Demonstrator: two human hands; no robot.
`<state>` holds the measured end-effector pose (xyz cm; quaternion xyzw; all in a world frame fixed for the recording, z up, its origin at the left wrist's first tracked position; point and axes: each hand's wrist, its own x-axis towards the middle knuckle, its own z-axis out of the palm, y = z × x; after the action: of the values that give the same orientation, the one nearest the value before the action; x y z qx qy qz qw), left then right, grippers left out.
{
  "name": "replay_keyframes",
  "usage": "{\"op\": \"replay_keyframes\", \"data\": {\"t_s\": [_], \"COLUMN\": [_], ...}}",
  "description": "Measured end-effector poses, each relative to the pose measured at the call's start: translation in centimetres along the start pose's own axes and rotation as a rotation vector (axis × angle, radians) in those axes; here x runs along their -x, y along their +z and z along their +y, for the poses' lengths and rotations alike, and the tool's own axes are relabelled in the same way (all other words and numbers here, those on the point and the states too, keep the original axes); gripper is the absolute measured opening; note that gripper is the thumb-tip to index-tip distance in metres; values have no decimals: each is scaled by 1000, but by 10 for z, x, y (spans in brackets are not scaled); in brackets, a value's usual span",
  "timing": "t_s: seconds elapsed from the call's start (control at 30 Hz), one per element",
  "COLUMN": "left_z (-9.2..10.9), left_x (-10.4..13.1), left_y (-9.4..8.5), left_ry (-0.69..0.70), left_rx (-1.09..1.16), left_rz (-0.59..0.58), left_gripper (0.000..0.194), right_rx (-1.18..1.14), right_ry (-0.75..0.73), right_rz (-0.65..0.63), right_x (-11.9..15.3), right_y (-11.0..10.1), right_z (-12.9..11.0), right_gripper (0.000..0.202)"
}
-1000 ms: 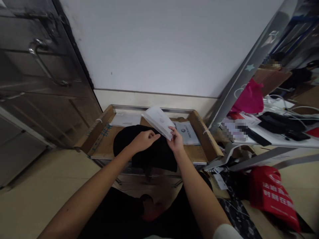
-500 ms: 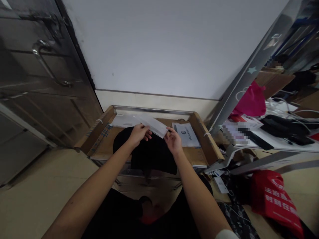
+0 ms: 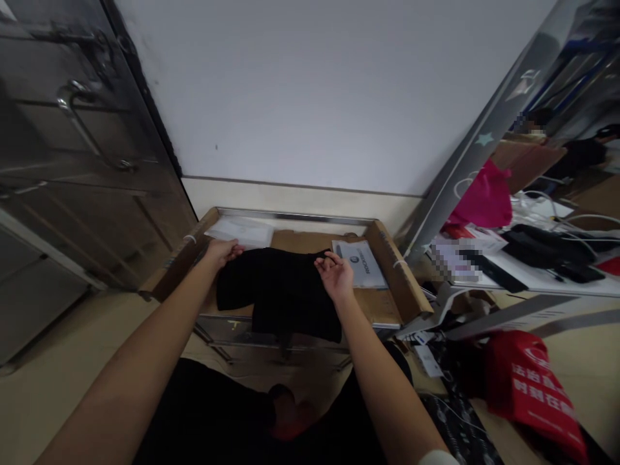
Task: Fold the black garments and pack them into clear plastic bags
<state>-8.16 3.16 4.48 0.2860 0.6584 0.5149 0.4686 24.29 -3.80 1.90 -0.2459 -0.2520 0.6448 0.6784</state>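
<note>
A black garment [image 3: 290,290], which looks like shorts, lies spread over a cardboard-lined tray [image 3: 295,240], its lower edge hanging past the front. At the tray's back left lies a whitish, half-clear sheet or bag [image 3: 242,229]. My left hand [image 3: 223,252] is by the garment's upper left edge, just below that sheet. Its fingers are curled together, and what they pinch, if anything, is hidden. Over the garment's upper right corner is my right hand [image 3: 336,271], palm partly up, with loosely bent fingers apart and nothing visible in them. A printed plastic packet [image 3: 361,263] lies to its right.
Raised cardboard sides [image 3: 400,268] bound the tray. A metal door [image 3: 92,142] stands left, a white wall behind. To the right, a cluttered desk [image 3: 542,284] holds a pink bag [image 3: 484,197] and cables. A red bag [image 3: 533,387] lies on the floor below.
The whitish sheet that both hands held over the garment now lies at the tray's back left. My left hand has moved left, and my right hand has stayed near the garment's right corner.
</note>
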Motion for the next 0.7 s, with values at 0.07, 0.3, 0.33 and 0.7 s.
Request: {"op": "replay_keyframes", "data": {"t_s": [0.07, 0.3, 0.33, 0.7], "left_z": [-3, -2, -1, 3], "left_x": [-5, -11, -7, 40], "left_y": [1, -9, -8, 37], "left_ry": [6, 131, 213, 595], "left_rx": [-150, -667, -788, -1323], "left_rz": [28, 124, 136, -191], "left_gripper": [21, 20, 22, 51], "right_rx": [8, 18, 24, 21], "right_ry": [0, 1, 2, 7], "right_rz": [4, 0, 1, 13], "right_x": [0, -1, -1, 0], "right_y": [0, -1, -1, -1], "right_z": [0, 1, 1, 1], "right_gripper": [14, 15, 14, 15]}}
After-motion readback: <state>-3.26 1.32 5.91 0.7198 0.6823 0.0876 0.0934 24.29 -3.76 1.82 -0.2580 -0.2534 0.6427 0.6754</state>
